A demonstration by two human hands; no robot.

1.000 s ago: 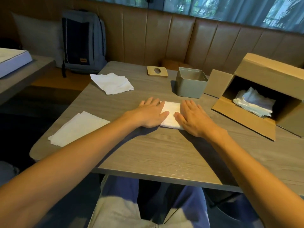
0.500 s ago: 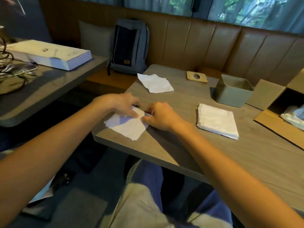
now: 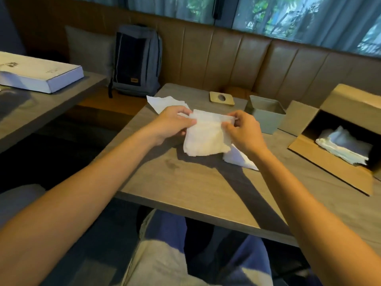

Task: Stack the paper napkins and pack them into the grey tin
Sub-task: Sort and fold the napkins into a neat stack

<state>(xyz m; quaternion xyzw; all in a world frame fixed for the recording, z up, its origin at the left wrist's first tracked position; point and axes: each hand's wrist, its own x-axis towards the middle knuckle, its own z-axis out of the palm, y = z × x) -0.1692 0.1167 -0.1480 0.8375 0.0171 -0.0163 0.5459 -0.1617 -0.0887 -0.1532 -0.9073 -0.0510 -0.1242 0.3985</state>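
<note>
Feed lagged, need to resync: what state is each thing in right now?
Held napkins: lifted off the table, hanging
Left hand: pinches their top left corner
Right hand: pinches their top right corner
Napkin stack: flat on table
Grey tin: upright, open, no napkins visible inside
Tan lid: off, flat on table
Cardboard box: open, spare napkins inside
</note>
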